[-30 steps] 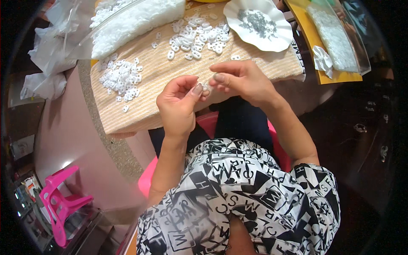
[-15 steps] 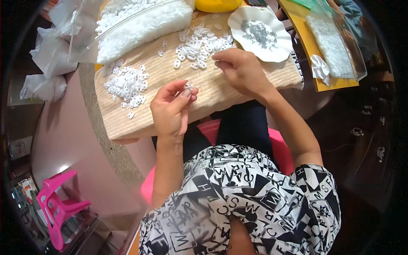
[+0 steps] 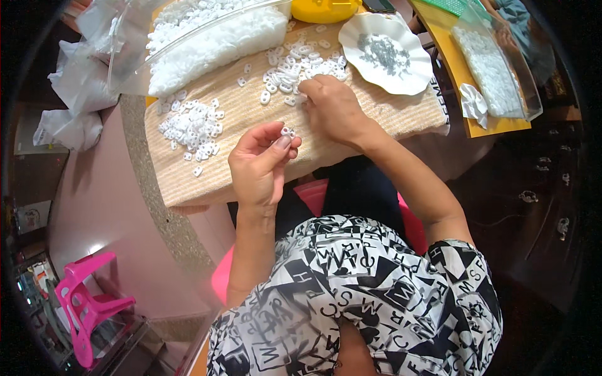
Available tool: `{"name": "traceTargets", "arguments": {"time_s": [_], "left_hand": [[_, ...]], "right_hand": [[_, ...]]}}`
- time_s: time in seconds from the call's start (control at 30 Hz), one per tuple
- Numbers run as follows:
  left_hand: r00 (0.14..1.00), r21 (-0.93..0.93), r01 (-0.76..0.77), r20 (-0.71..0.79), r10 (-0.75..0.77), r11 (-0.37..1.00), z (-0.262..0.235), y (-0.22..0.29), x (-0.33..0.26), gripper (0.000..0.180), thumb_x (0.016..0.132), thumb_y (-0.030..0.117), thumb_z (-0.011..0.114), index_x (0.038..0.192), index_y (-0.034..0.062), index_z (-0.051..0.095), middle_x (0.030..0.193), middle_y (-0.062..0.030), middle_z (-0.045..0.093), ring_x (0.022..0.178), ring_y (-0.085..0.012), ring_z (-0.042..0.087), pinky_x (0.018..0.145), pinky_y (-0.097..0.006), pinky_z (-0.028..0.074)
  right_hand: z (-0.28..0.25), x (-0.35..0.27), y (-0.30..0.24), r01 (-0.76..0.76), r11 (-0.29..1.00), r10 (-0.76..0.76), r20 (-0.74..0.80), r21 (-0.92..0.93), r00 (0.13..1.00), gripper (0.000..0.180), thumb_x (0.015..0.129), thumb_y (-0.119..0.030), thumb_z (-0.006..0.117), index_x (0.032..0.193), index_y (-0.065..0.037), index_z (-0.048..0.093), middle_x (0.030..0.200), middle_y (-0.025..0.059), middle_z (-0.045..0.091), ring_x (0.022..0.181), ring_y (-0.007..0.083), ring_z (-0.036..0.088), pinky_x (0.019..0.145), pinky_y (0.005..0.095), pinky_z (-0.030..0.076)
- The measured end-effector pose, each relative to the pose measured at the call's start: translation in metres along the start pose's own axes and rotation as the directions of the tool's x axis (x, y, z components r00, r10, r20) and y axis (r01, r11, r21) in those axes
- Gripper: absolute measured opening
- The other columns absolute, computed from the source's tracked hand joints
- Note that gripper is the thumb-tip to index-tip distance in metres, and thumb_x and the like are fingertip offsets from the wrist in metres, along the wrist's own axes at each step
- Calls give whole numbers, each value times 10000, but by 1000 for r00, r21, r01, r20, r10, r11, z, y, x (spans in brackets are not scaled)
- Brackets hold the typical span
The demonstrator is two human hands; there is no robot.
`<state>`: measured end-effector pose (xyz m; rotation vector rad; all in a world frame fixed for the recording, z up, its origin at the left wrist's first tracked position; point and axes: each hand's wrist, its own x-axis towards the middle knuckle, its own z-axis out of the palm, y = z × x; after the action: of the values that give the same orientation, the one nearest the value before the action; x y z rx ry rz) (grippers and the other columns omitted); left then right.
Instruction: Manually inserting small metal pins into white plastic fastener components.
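Note:
My left hand [image 3: 258,164] is closed in a pinch, thumb against fingers, holding a small white plastic piece with holes [image 3: 288,131] above the cloth-covered table. My right hand [image 3: 335,111] hovers palm down just right of it, by the near edge of a loose pile of white oval pieces [image 3: 307,61]. Its fingertips are drawn together; whatever they may hold is hidden. To the left lies a second pile of small two-holed white pieces [image 3: 193,130]. A scalloped white plate [image 3: 419,70] beyond my right hand bears many tiny grey bits [image 3: 384,55].
A clear bin [image 3: 128,75] full of white pieces stands at the far left, beside a yellow container [image 3: 323,9]. Rightward, another clear bin [image 3: 533,100] and crumpled white paper [image 3: 473,105] rest on a yellow surface. A pink stool [image 3: 91,301] is at lower left.
My right hand has moved left, closer to my left hand, along the near edge of the oval pile. My left hand still pinches its white piece, shifted slightly right.

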<state>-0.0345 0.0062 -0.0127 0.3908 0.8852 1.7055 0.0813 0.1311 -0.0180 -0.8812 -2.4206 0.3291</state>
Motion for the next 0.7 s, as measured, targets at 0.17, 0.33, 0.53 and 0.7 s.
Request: {"name": "traceTargets", "arguments": {"time_s": [0.17,0.33,0.53,0.7], "left_hand": [[1000,18,-13,5,13,1000,2,2,-3,168,754,-71,559,918,-32,563,816,-115,593,703,-201,599,599,-269,485],[999,33,40,-4,-40,999,12,1,-10,161,756,-57,558,914,-24,565,823,-124,593,717,-205,592,612,-274,485],[993,21,107,50,-108,994,21,1,-14,163,765,-51,551,927,-33,554,822,-131,595,720,-200,597,632,-272,494],[994,53,85,59,-88,995,21,-3,-15,164,769,-49,547,933,-42,547,818,-134,595,727,-204,601,633,-269,497]], "right_hand": [[-42,-8,-15,-409,726,279,308,553,910,82,745,-37,581,812,12,582,729,63,584,660,145,543,612,267,438],[-53,-31,-10,-606,25,211,588,795,781,180,823,-105,565,960,11,579,766,47,600,635,73,546,553,170,449],[-58,-45,-23,-599,-106,255,604,794,755,187,806,-53,567,970,37,573,806,70,615,667,74,560,583,177,466],[-60,-48,-23,-591,-32,259,578,806,774,188,791,-23,568,969,38,573,805,68,615,668,76,556,586,175,458]]}}
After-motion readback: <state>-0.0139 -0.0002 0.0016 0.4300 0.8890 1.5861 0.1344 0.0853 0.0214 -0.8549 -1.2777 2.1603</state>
